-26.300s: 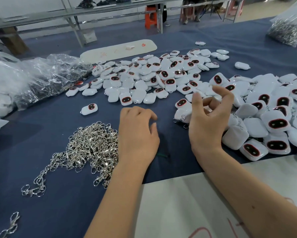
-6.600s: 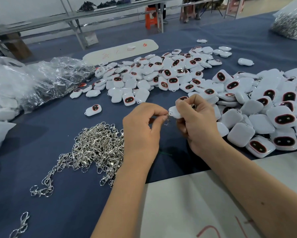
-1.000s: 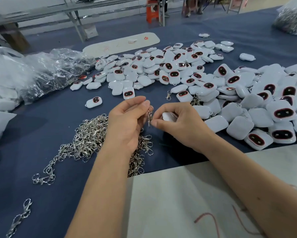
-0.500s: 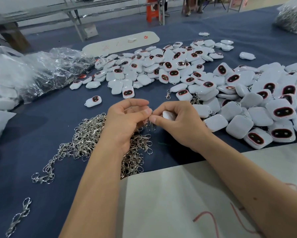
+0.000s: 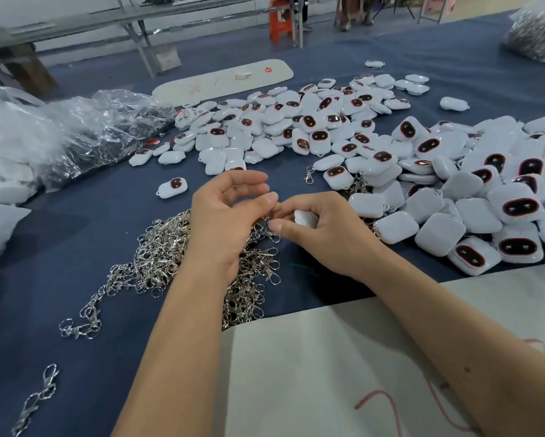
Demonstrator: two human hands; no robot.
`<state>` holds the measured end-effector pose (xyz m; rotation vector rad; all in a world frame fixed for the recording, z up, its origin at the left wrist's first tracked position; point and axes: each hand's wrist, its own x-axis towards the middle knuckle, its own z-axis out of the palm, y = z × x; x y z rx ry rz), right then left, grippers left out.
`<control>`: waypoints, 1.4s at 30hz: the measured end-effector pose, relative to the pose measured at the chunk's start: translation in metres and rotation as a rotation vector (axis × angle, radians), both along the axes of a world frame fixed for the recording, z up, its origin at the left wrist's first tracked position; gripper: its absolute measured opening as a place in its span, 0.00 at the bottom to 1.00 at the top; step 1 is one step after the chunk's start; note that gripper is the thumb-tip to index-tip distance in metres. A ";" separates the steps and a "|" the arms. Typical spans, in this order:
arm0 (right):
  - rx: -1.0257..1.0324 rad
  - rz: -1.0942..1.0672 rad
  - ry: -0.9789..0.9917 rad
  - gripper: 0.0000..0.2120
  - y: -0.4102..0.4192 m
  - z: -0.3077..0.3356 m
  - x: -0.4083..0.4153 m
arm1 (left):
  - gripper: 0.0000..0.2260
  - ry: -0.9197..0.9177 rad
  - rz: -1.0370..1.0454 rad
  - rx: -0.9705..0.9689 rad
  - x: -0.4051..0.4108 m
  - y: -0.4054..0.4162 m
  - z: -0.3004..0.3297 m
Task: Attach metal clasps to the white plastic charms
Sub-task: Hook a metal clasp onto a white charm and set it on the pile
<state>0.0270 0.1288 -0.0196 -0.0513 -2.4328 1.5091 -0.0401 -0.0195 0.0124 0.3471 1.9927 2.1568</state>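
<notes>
Right hand gripping white rounded plastic charm | left hand beside it, fingertips pinched, silver metal clasp unclear | keep charm steady, thread gently.

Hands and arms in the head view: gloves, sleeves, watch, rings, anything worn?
Nothing worn that shows. The left hand and right hand are bare, no gloves or rings visible. Both forearms are bare to the frame edge, with no sleeve, watch or band in view. Fingernails are short and unpainted.
</notes>
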 end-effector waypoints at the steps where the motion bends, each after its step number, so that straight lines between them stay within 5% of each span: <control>1: -0.016 -0.003 0.005 0.03 0.000 0.000 0.000 | 0.11 -0.002 -0.010 0.015 0.001 0.002 0.000; 8: -0.207 -0.048 0.116 0.07 0.007 0.000 0.001 | 0.12 -0.023 -0.020 0.102 0.002 0.007 -0.003; 17: -0.107 -0.238 0.135 0.07 0.006 -0.004 -0.003 | 0.10 -0.047 0.055 -0.033 -0.004 0.004 -0.012; 22: 0.449 -0.286 0.030 0.05 0.001 -0.003 -0.001 | 0.08 0.195 0.205 -0.296 -0.011 -0.001 -0.016; 26: 0.668 -0.189 -0.110 0.16 -0.007 -0.002 -0.001 | 0.08 0.243 0.246 -0.325 -0.012 -0.001 -0.017; 31: 0.564 -0.140 -0.071 0.10 -0.002 -0.001 0.002 | 0.06 0.193 0.204 -0.348 -0.010 -0.001 -0.016; 36: 0.235 -0.224 0.145 0.08 0.002 -0.002 0.001 | 0.03 0.010 -0.004 -0.278 -0.001 0.005 -0.012; 42: -0.146 -0.203 0.172 0.07 0.012 -0.003 -0.001 | 0.05 -0.050 -0.147 -0.112 0.004 0.009 -0.009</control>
